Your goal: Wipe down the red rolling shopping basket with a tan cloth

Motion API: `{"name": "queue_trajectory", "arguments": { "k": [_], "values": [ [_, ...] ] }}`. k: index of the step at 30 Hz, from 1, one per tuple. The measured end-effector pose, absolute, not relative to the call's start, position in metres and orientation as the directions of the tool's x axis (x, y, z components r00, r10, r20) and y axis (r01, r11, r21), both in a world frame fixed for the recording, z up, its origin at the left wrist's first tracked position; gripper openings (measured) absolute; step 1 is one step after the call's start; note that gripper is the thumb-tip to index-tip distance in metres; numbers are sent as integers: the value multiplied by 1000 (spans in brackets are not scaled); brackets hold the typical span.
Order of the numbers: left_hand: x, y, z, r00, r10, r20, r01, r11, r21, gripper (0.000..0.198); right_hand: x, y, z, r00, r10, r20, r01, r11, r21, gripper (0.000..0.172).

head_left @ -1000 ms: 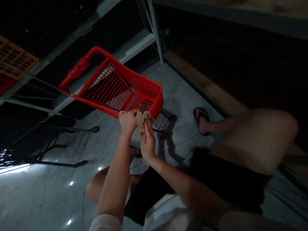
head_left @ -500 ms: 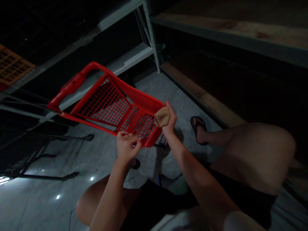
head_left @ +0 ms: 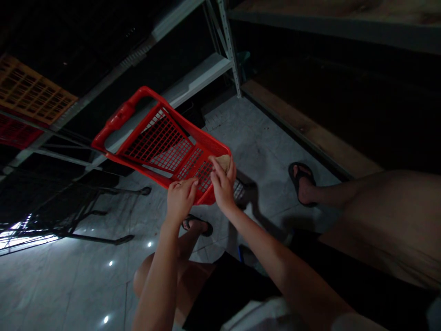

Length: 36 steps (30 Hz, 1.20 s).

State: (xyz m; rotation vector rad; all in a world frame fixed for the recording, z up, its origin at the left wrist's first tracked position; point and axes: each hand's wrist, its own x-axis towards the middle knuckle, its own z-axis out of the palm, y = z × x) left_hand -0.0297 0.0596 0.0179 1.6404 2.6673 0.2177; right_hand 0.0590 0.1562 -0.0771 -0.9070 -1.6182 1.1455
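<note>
A red plastic shopping basket [head_left: 196,128] with a long pull handle stands tilted in front of me, its mesh walls and floor visible. My left hand [head_left: 181,195] grips the basket's near side rim, fingers curled over the edge. At the basket's near right end, my right hand [head_left: 223,181] holds a tan cloth [head_left: 223,162] against the rim. The cloth is partly hidden by my fingers and the palm.
White metal shelving [head_left: 206,76] stands behind the basket. A wooden-edged shelf [head_left: 303,124] runs along the right. An orange crate [head_left: 34,89] sits at the upper left, and a dark metal cart frame [head_left: 103,214] stands on the left over the tiled floor [head_left: 69,285].
My right hand has shifted with the cloth from the basket's outer right corner onto the near end rim, closer to my left hand. The view has swung a little to the left.
</note>
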Motion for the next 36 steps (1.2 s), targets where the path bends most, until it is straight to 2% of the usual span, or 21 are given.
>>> {"name": "queue_trajectory", "arguments": {
  "k": [3,5,9,14,18,22,26,31,36],
  "values": [
    [-6,72,21,-565,818,-113,800,576,168,46,60,118,-79,-314,925,213,43,238,-970,61],
    [7,73,20,-638,753,-160,743,657,128,52,64,114,-82,-350,903,248,-8,262,-965,59],
    [8,59,11,-745,664,-64,666,745,-40,68,69,131,-94,-401,855,329,-37,344,-938,58],
    [-1,27,-1,-735,677,-16,675,730,-109,54,63,140,-100,-397,851,345,-86,339,-937,57],
    [-1,2,-10,-710,704,-15,700,703,-129,50,60,129,-97,-311,856,413,-180,373,-910,46],
    [-1,-16,-18,-625,774,101,769,633,-93,46,61,121,-91,-252,896,365,-178,328,-928,45],
    [-3,-26,-20,-541,820,189,828,558,-51,38,71,138,-85,-380,866,325,-218,257,-941,50],
    [-8,-45,-20,-557,821,120,829,557,38,33,62,184,-81,-670,693,266,-221,156,-963,50],
    [-13,-83,-25,-569,822,0,817,565,112,34,-6,220,-62,-673,693,259,-112,251,-962,45]
  ]
}}
